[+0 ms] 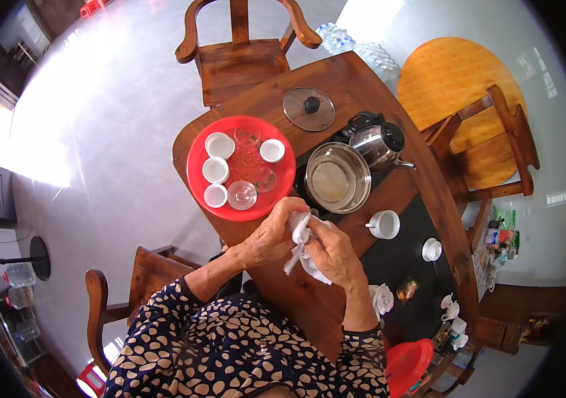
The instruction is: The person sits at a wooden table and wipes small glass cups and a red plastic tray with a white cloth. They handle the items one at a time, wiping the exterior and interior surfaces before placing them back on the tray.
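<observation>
Near the middle of the frame, both hands are meeting over the wooden tabletop (362, 79). The left hand (266, 235) is curling its fingers around the top of a white cloth (299, 249), pinching it, while the right hand (336, 255) is closing on the same cloth from the other side, so that a strip of it is hanging down between them. What the cloth may be wrapping is hidden by the fingers.

Just above the hands, a red round tray (198, 162) is lying on the tabletop, carrying four small white cups (219, 145) and some clear glass cups (242, 195). To the right of the tray a steel pot (336, 178) is standing open, with a steel kettle (379, 142) just beside it and a glass lid (308, 109) lying flat above. A white handled cup (385, 224) is sitting to the right of the hands. A wooden chair (243, 53) is standing at the top of the frame.
</observation>
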Tool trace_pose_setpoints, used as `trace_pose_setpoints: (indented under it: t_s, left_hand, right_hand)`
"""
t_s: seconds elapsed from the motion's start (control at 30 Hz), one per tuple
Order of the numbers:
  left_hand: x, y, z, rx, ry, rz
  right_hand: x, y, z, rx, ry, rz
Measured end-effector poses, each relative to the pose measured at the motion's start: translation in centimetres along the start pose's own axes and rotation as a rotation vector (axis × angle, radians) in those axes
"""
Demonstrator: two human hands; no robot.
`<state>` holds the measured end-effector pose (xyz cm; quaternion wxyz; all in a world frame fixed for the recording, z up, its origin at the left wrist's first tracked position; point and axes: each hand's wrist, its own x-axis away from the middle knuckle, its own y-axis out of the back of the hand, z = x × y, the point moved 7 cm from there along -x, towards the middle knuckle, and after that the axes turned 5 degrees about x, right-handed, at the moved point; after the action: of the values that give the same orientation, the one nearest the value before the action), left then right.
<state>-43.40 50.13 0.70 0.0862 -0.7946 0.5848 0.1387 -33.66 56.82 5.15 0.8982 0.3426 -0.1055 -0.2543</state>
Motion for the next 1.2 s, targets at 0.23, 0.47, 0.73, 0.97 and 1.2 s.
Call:
trace_pose_setpoints:
  t_s: [0.23, 0.47, 0.73, 0.97, 1.2]
  left_hand:
    - [0.5, 1.0, -1.3, -0.206, -0.184, 0.078]
    - [2.5, 0.0, 0.4, 0.247, 0.184, 0.153]
    - [2.3, -0.7, -2.4, 0.516, 0.207, 0.124]
    - [2.3, -2.4, -4.4, 0.706, 0.23, 0.089]
    - [2.2, -2.0, -4.7, 0.754, 0.157, -0.066]
  right_hand:
    - [0.4, -1.5, 3.2, 0.598, 0.057, 0.077]
    - [2.0, 0.9, 2.5, -0.241, 0.103, 0.192]
    - [4.6, 4.7, 1.1, -0.407, 0.045, -0.381]
    - [3.7, 1.7, 2.0, -0.821, -0.011, -0.51]
    - [3.9, -2.1, 0.9, -1.264, -0.146, -0.484]
